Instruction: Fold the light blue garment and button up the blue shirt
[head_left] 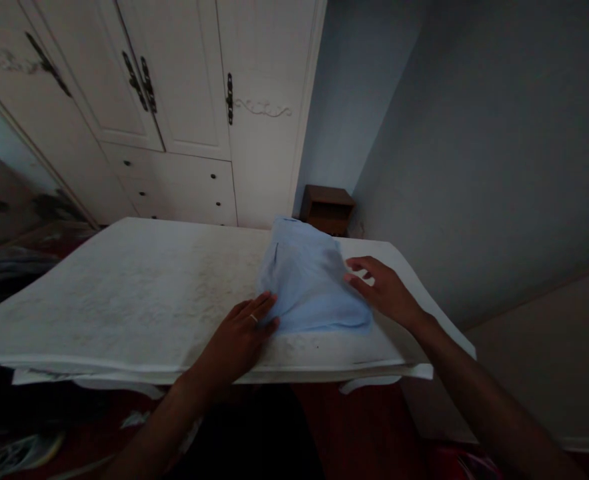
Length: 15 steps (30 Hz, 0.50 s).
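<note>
A folded light blue garment (310, 280) lies on the right part of a white table (124, 300). My left hand (241, 333) rests flat on the tabletop, its fingers stretched out and touching the garment's near left corner; a ring shows on one finger. My right hand (385, 288) lies at the garment's right edge with the fingers spread and the fingertips on the cloth. Neither hand grips anything.
A white wardrobe (184, 107) with dark handles and small drawers stands behind the table. A brown wooden nightstand (327, 208) sits in the corner beside a grey-blue wall (484, 147). The floor below is dark red, with papers (14, 453) at the lower left.
</note>
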### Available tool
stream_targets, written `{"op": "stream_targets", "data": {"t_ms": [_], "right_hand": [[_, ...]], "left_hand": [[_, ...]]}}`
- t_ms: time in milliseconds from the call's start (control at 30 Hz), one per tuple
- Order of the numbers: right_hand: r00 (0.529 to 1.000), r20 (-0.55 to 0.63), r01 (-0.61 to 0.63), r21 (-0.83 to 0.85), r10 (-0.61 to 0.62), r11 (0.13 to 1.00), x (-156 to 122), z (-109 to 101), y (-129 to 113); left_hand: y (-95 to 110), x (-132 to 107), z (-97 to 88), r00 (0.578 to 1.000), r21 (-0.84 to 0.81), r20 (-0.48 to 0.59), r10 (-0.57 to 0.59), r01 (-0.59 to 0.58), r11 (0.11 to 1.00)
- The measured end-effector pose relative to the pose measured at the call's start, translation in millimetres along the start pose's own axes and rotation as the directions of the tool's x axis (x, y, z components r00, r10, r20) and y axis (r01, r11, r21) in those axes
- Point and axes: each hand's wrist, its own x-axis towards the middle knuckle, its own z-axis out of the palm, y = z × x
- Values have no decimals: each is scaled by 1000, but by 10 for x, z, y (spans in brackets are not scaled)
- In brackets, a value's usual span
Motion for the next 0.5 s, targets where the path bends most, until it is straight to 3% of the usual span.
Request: {"op": "stream_targets", "data": {"t_ms": [100,200,333,400,500], "right_hand": [[958,110,271,-57,-264,961,434,221,-260],[901,211,408,-114,-380,906,958,563,-349],[917,257,371,-272,-304,888,1521,1033,-204],[926,316,305,-304,-207,902,1655,1207,-59],[929,325,278,-304,-175,911,1688,1366,161]], "left_hand": [[77,-18,6,1000,-4,-1,-13,13,1000],[159,-55,30,998,-18,-15,-59,59,998],[219,-110,55,995,-31,-45,-92,91,995],[223,-125,49,994,-33,-44,-101,99,995],[204,-130,28,995,-28,-31,-92,91,995]]}}
